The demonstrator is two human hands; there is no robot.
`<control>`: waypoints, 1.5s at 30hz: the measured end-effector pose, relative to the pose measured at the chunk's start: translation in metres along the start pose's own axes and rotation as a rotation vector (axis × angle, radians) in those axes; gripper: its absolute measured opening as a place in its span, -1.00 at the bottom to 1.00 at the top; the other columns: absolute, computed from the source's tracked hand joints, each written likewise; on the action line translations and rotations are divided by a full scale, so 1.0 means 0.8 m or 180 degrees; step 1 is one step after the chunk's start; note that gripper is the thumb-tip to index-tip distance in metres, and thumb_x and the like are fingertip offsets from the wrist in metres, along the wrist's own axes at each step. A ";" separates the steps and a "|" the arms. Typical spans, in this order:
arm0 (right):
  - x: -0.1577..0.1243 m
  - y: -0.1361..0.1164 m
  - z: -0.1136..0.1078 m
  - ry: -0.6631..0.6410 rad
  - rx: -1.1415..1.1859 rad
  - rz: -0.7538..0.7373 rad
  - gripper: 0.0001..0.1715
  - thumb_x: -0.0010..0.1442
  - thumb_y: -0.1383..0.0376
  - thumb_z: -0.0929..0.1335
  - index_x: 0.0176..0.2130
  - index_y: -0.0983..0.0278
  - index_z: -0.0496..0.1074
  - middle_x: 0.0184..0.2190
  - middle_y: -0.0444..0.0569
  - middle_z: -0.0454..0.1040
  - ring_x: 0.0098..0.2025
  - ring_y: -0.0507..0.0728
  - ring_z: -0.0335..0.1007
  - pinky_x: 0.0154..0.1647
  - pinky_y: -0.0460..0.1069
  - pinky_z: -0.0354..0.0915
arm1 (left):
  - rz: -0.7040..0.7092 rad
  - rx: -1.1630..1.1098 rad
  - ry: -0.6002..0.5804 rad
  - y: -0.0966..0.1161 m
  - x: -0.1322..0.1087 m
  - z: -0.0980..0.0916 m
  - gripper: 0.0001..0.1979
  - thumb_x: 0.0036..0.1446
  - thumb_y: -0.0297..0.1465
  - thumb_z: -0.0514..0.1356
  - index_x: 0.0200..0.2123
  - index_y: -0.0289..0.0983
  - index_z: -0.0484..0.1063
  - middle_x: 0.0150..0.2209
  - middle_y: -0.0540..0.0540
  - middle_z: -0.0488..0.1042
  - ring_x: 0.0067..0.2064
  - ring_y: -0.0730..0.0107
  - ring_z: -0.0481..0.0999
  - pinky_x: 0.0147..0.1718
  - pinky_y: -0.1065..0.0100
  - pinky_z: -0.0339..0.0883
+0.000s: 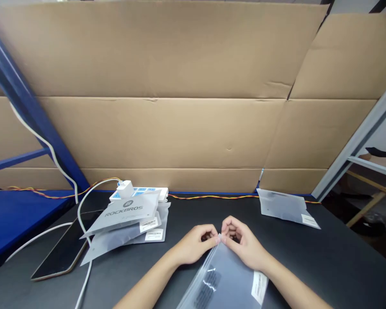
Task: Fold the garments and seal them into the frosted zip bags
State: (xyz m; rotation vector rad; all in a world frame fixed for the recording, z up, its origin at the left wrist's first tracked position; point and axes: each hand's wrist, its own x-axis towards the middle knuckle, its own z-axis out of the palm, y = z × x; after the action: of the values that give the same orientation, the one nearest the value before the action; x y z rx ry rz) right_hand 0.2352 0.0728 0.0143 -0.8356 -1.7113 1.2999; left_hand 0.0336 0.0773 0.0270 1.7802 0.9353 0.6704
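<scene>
Head view: the left hand [194, 244] and right hand [244, 245], fingers curled, pinch plastic bags [233, 277] at one tip.

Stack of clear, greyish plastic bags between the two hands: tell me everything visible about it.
The stack of clear, greyish plastic bags looks thin and glossy, with several layered edges along its left side. Dark print, crossed by glare, lies at left; a white rectangular printed label, unreadable here, sits at right. The left hand and right hand meet at its far corner, pinching it. It slants toward the viewer over the black tabletop, its near end out of frame.
</scene>
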 end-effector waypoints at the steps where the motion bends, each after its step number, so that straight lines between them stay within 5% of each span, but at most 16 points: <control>1: 0.001 0.000 -0.004 0.0073 -0.0034 -0.0009 -0.80 0.25 0.18 0.38 -0.26 0.21 0.29 -0.36 -0.15 0.34 -0.33 0.05 0.26 -0.28 -0.04 0.18 | 0.0007 0.0065 -0.0029 0.002 0.000 -0.001 -0.77 0.23 -0.25 0.16 -0.38 -0.28 0.41 -0.44 0.07 0.31 -0.36 0.43 0.27 -0.34 0.43 0.14; 7: 0.006 -0.004 -0.023 0.0313 -0.0136 -0.0005 -0.68 0.21 0.15 0.41 -0.36 0.20 0.19 -0.41 -0.17 0.35 -0.36 0.05 0.24 -0.29 -0.04 0.19 | 0.0054 0.0377 -0.0108 0.016 -0.002 -0.011 -0.77 0.23 -0.25 0.14 -0.39 -0.27 0.39 -0.44 0.08 0.32 -0.38 0.45 0.28 -0.39 0.45 0.13; 13: 0.005 0.005 -0.016 0.0469 -0.0174 -0.0060 -0.63 0.21 0.11 0.40 -0.40 0.19 0.16 -0.43 -0.18 0.31 -0.40 0.05 0.20 -0.36 -0.06 0.16 | 0.0074 0.0426 0.0227 0.005 -0.003 -0.002 -0.80 0.21 -0.28 0.15 -0.38 -0.26 0.44 -0.41 0.05 0.40 -0.34 0.40 0.35 -0.37 0.45 0.15; 25: 0.006 0.013 0.001 -0.0079 0.0092 0.0092 -0.74 0.27 0.08 0.35 -0.24 0.21 0.31 -0.45 -0.20 0.28 -0.43 0.01 0.17 -0.39 -0.08 0.11 | 0.0019 -0.0047 0.0431 -0.029 0.012 0.015 -0.78 0.19 -0.28 0.15 -0.35 -0.30 0.47 -0.45 0.07 0.37 -0.35 0.41 0.32 -0.35 0.44 0.15; 31: 0.005 0.013 0.003 0.0032 0.0150 0.0097 -0.72 0.24 0.06 0.37 -0.24 0.21 0.36 -0.44 -0.19 0.30 -0.42 0.02 0.19 -0.40 -0.09 0.12 | 0.0036 -0.0252 0.0124 -0.027 0.009 -0.001 -0.71 0.28 -0.24 0.10 -0.30 -0.30 0.52 -0.40 0.03 0.43 -0.30 0.39 0.37 -0.27 0.41 0.21; 35: 0.004 0.016 -0.003 0.0110 0.0187 0.0133 -0.69 0.23 0.03 0.37 -0.23 0.20 0.36 -0.45 -0.20 0.30 -0.45 0.02 0.18 -0.42 -0.09 0.11 | 0.0059 -0.0695 -0.0352 -0.027 0.004 -0.015 -0.73 0.17 -0.22 0.25 -0.14 -0.26 0.52 -0.24 -0.03 0.49 -0.17 0.33 0.42 -0.14 0.37 0.25; 41: 0.003 0.017 0.000 0.0146 0.0366 0.0109 -0.71 0.22 0.05 0.40 -0.25 0.20 0.37 -0.45 -0.18 0.34 -0.46 0.02 0.19 -0.43 -0.09 0.12 | 0.0109 -0.1173 -0.0768 -0.021 -0.002 -0.020 -0.66 0.11 -0.23 0.34 -0.10 -0.27 0.45 -0.24 -0.03 0.45 -0.23 0.40 0.40 -0.18 0.38 0.23; 45: 0.001 0.013 0.006 0.0153 0.0374 0.0086 -0.73 0.23 0.07 0.39 -0.25 0.20 0.37 -0.44 -0.18 0.36 -0.44 0.02 0.21 -0.43 -0.09 0.12 | 0.0194 -0.1059 -0.0647 -0.023 -0.001 -0.007 -0.67 0.12 -0.22 0.33 -0.15 -0.27 0.36 -0.30 0.02 0.39 -0.30 0.45 0.34 -0.27 0.43 0.18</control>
State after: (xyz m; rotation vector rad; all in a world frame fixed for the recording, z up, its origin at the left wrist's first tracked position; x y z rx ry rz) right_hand 0.2311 0.0745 0.0039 -0.8175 -1.5753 1.3739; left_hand 0.0235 0.0839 0.0122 1.5498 0.5957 0.6294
